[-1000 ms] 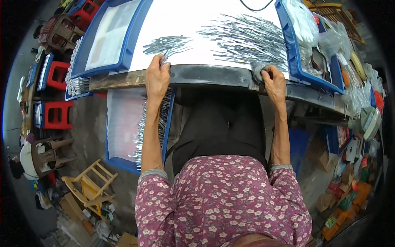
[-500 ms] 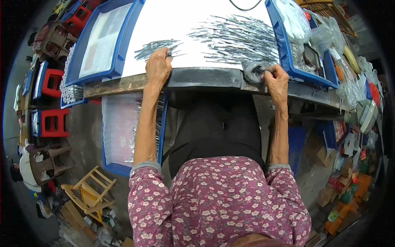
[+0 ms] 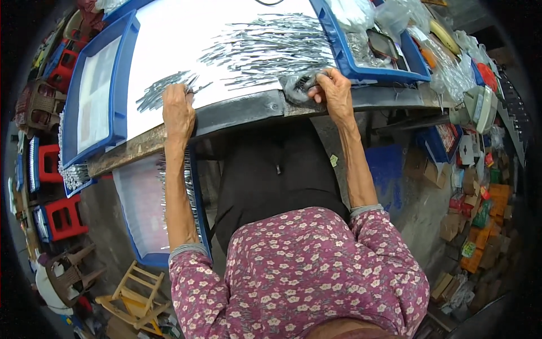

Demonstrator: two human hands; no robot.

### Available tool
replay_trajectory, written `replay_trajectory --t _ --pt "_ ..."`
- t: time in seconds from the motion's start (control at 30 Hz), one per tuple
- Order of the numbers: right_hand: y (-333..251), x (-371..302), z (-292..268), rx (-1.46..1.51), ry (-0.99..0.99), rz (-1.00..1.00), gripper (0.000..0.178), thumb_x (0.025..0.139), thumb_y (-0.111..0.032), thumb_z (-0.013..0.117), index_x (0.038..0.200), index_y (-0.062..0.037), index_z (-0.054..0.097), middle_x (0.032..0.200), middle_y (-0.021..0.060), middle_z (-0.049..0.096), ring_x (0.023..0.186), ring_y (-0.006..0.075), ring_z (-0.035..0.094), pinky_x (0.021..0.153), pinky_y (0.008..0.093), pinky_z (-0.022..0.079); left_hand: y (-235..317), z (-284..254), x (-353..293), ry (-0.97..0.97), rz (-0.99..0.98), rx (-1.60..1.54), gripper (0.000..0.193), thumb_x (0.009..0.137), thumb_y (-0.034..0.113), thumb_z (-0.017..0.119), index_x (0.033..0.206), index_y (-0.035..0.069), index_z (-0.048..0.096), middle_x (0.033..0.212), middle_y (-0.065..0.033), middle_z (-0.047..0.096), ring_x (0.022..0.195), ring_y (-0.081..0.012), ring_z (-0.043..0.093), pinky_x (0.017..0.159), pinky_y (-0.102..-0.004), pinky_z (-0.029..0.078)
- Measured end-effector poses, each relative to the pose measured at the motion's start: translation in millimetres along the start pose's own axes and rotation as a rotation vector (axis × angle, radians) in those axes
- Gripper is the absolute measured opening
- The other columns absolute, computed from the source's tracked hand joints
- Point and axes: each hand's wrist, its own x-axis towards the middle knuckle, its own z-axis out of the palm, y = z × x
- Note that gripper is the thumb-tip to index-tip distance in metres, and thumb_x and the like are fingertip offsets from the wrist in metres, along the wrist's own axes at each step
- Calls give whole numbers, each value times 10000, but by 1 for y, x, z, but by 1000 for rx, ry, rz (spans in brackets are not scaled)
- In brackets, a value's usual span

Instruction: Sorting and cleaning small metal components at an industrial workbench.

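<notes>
Left hand (image 3: 178, 110): at the table (image 3: 237, 116) edge, fingers drawn narrow at the near end of the small pile (image 3: 162, 91) of thin grey strips. Whether a strip is held cannot be told.

Right hand (image 3: 337, 96): grip narrow, bent fingertips against the right end of a grey wad (image 3: 297, 86) on the table edge — clasped or only touched, cannot tell.

The large pile (image 3: 276, 50) of strips lies on the white surface, beyond the wad and between two blue trays, left (image 3: 119, 79) and right (image 3: 389, 74). The right tray holds plastic bags (image 3: 351, 12).

Markings: any print on the boxes (image 3: 466, 151) at right is too small to read.
</notes>
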Motion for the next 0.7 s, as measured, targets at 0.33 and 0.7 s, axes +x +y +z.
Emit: replay_trajectory --t 0.33,0.7 --pt "0 -1 -6 30 -92 17 152 787 -36 569 915 35 526 645 58 584 544 81 548 487 178 421 74 -2 0 -92 -396 -996 138 801 77 533 927 24 548 719 -65 578 626 -105 486 569 -242 375" --pt "-16 -14 1 71 -130 13 154 814 -65 561 937 24 538 710 33 576 598 80 573 512 172 433 140 26 -30 -524 -671 -1762 282 803 137 619 1035 14 518 700 -52 597 506 -16 418 428 -142 281"
